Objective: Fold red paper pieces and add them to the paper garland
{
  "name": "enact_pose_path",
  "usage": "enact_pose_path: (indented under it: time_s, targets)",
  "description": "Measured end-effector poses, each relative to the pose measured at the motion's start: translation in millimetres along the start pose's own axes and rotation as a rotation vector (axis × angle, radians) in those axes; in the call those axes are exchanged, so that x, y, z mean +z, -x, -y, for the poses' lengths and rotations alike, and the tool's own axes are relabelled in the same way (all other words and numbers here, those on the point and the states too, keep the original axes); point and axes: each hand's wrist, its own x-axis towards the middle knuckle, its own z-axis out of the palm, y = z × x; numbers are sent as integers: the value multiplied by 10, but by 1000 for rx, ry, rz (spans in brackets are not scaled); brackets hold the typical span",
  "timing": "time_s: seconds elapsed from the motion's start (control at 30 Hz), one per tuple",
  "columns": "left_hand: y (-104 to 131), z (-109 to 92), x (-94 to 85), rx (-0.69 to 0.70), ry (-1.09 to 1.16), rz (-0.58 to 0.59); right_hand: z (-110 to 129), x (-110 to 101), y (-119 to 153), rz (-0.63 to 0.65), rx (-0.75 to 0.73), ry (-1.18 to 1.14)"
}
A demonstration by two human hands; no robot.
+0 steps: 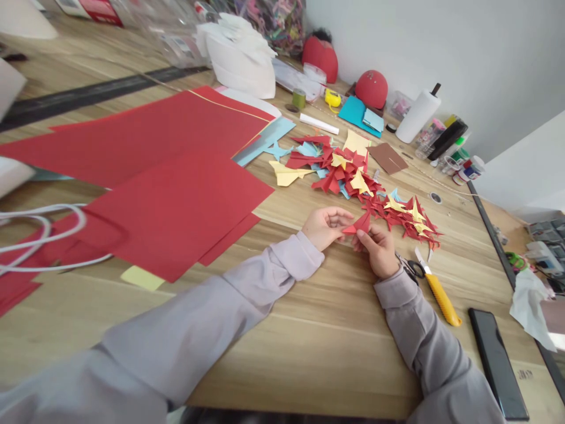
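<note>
A small folded piece of red paper is held between my two hands above the wooden table. My left hand pinches its left end between thumb and fingers. On its lower right edge, the thumb and fingers of my right hand are closed. Just beyond my hands lies a heap of folded paper pieces, mostly red with some yellow and light blue. A yellow paper plane rests at the heap's left side. Scissors lie partly hidden beside my right wrist.
Large red paper sheets cover the left of the table, with a white cable over them. A yellow-handled knife with its blade out and a black phone lie at the right. Bottles and jars stand by the wall.
</note>
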Motion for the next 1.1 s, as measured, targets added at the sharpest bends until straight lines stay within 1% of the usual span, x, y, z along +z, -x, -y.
enact_pose_path:
  time_s: [0.13,0.33,0.47,0.67,0.87,1.0,1.1]
  targets:
    - [4,19,5,15,4,22,-14,-10,-1,2,8,-8]
    - [22,21,22,2,-22,-4,-7,0,-1,25,-26,-36]
    - [18,0,19,-13,-20,-5,19,22,-6,3,-27,-15]
    - [6,-17,5,-93,13,-11,2,9,-15,-53,10,-17]
    - [8,-16,7,-53,91,-15,-20,-2,-21,-80,32,-26]
    - [28,-21,24,-11,5,14,-19,-1,-20,-73,40,-27]
    - [25,-14,29,1,-12,-4,-28,-6,-18,-65,54,-67]
